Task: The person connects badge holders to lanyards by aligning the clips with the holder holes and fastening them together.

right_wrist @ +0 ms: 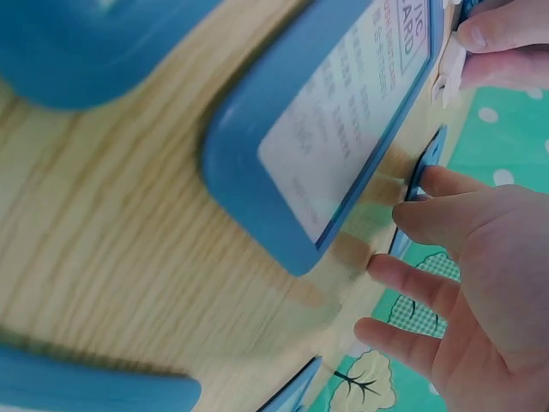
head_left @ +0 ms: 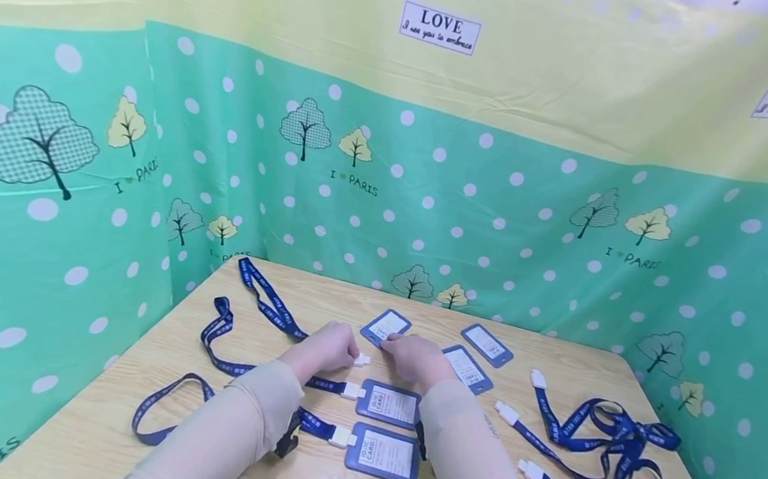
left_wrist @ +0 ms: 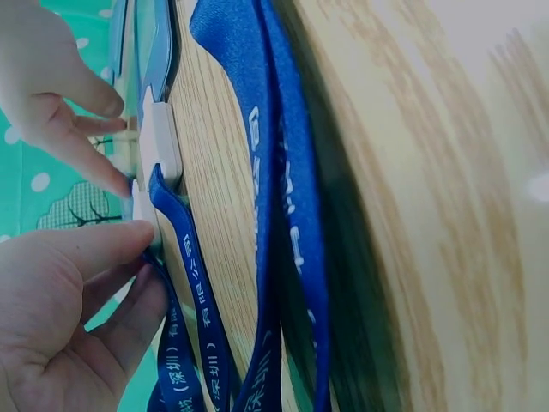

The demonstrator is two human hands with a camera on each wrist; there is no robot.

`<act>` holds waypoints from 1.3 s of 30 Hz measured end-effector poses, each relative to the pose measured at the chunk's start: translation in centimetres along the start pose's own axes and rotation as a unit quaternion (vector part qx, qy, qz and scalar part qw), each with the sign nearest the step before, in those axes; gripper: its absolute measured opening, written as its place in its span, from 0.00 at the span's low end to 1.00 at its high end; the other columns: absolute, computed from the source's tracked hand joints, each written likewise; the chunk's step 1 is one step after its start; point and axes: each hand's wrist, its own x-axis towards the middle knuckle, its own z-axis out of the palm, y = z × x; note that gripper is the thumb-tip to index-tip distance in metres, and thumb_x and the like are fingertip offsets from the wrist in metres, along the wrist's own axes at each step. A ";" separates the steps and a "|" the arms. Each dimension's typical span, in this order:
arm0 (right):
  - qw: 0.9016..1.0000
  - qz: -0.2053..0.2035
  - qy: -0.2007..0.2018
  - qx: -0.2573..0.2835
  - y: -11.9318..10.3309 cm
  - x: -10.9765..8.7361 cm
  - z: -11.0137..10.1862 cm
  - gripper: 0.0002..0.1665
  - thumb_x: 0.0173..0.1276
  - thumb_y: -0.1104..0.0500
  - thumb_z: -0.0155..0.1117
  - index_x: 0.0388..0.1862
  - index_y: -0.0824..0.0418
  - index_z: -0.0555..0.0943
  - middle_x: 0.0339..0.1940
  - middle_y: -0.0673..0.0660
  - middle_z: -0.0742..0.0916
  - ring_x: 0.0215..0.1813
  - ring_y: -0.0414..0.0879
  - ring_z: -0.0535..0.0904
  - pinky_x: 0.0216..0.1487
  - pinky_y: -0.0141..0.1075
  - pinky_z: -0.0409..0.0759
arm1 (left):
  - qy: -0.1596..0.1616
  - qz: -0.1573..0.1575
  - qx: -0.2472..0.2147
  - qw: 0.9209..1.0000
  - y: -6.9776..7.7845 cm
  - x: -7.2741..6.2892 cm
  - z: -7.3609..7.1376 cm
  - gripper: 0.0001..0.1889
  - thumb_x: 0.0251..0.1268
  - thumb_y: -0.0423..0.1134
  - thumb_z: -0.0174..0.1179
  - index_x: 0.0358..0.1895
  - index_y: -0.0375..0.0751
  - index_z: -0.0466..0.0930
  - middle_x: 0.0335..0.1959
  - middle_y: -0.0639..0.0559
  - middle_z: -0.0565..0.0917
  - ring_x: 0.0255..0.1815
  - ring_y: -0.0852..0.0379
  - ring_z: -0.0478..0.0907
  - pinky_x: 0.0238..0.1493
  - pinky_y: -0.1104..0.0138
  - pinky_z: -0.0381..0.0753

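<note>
My left hand (head_left: 330, 349) pinches the white clip (head_left: 362, 360) at the end of a navy printed lanyard (head_left: 268, 305). In the left wrist view the thumb and fingertips close round that clip. My right hand (head_left: 417, 358) has its thumb and index finger at the near edge of a blue ID card holder (head_left: 387, 326), its other fingers spread. In the right wrist view this holder is seen nearly edge-on, partly behind the fingers. Just nearer lie two card holders, one (head_left: 389, 404) above the other (head_left: 382, 454), each joined to a lanyard's white clip.
Two loose card holders, one (head_left: 465, 369) beside my right hand and another (head_left: 488, 344) behind it, lie on the wooden table (head_left: 472, 467). Several navy lanyards (head_left: 621, 459) with white clips are heaped at the right. A patterned green and yellow curtain (head_left: 445, 191) surrounds the table.
</note>
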 end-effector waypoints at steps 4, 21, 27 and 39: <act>1.000 0.009 0.001 0.017 0.2 -0.1 0.2 0.28 0.81 0.58 0.52 0.75 0.37 0.72 0.77 0.47 0.72 0.76 0.55 0.66 0.73 0.56 0.66 | 0.002 0.007 0.002 1.000 -0.1 -0.1 -0.1 0.06 0.59 0.34 0.72 0.40 0.45 0.91 0.41 0.49 0.89 0.48 0.50 0.84 0.59 0.55 0.81; 0.993 0.003 0.039 0.108 0.4 -0.8 -0.7 0.22 0.77 0.57 0.60 0.67 0.44 0.81 0.70 0.53 0.79 0.72 0.56 0.72 0.70 0.56 0.70 | -0.005 -0.004 -0.003 1.000 -0.1 -0.1 -0.2 0.06 0.61 0.34 0.71 0.41 0.45 0.91 0.44 0.49 0.89 0.48 0.50 0.84 0.57 0.55 0.81; 0.990 0.030 0.050 0.125 1.6 -1.3 -0.9 0.32 0.73 0.63 0.60 0.74 0.45 0.74 0.78 0.53 0.70 0.77 0.57 0.64 0.74 0.57 0.63 | 0.000 -0.001 0.004 1.000 -0.2 0.1 0.0 0.06 0.59 0.34 0.72 0.39 0.45 0.91 0.42 0.49 0.89 0.47 0.50 0.84 0.58 0.55 0.81; 0.993 0.034 0.030 0.111 2.9 -1.1 0.3 0.24 0.77 0.58 0.60 0.69 0.53 0.78 0.69 0.56 0.79 0.72 0.57 0.71 0.72 0.55 0.68 | 0.001 -0.003 0.002 1.000 -0.4 0.3 0.2 0.06 0.59 0.35 0.72 0.39 0.46 0.91 0.41 0.51 0.89 0.46 0.51 0.84 0.57 0.56 0.81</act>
